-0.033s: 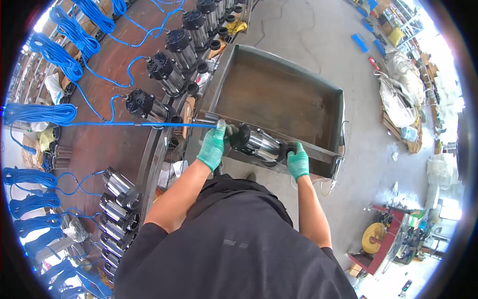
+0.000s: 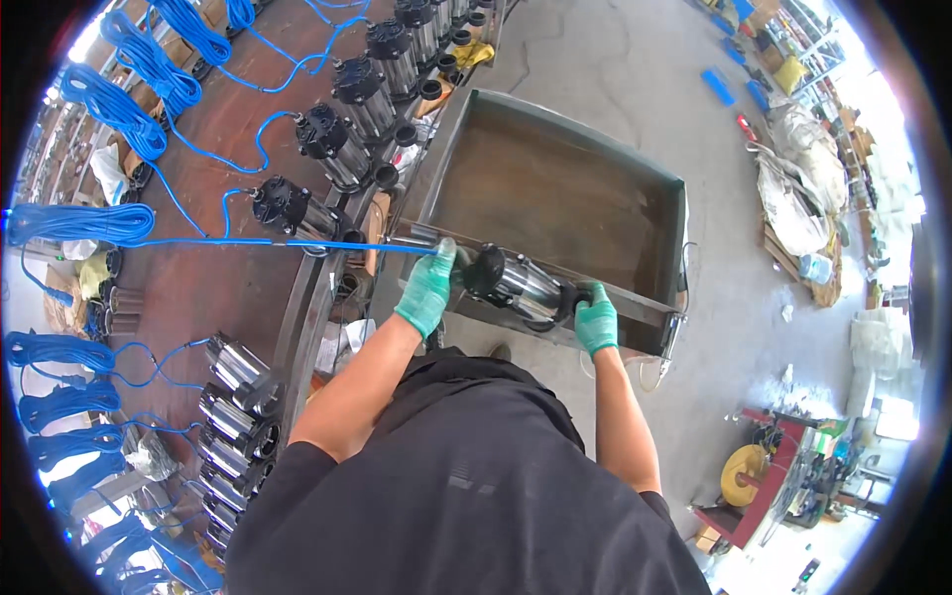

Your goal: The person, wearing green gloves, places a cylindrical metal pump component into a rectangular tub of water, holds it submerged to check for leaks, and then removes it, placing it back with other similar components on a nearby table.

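Observation:
A submersible pump (image 2: 528, 288) with a shiny steel body and black ends lies on its side between my hands, over the near rim of a grey metal tank (image 2: 678, 233). My left hand (image 2: 428, 293), in a green glove, is closed at its left end, where the blue cable (image 2: 347, 245) arrives; the fingertips are partly hidden. My right hand (image 2: 597, 322), gloved alike, grips the black fitting at the right end. The cable runs taut leftward to a blue coil (image 2: 79, 226).
More pumps (image 2: 334, 146) stand in a row along the edge of the reddish-brown bench (image 2: 188, 288), with several blue cable coils beyond. Other steel pumps (image 2: 236, 412) lie at the near left. A red cart (image 2: 769, 476) is on the right, and white sacks (image 2: 793, 188) lie farther back.
The pump and both hands have shifted very slightly to the right. The grip looks the same.

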Available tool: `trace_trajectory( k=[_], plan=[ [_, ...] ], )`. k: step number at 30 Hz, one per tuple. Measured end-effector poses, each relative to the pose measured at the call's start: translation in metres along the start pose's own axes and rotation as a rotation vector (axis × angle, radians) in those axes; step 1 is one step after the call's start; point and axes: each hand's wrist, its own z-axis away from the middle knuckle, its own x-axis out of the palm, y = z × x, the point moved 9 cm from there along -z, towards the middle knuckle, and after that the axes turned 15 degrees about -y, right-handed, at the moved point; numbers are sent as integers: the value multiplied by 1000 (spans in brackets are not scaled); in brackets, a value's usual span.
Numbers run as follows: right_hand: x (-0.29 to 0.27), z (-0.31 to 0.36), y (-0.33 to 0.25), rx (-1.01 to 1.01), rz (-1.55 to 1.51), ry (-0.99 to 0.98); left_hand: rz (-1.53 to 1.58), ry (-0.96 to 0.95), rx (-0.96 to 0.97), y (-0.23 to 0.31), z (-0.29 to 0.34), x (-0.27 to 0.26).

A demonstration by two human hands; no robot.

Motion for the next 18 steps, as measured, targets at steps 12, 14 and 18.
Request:
trace_trajectory(
  k=[12, 14, 18],
  plan=[
    [3, -15, 37, -142, -119, -5, -373, 1000, 906, 272, 243, -196],
    [4, -17, 36, -152, -123, -22, -683, 1604, 966, 321, 303, -226],
    [12, -33, 40, -143, -201, -92, -764, 1260, 888, 359, 293, -361]
  ],
)
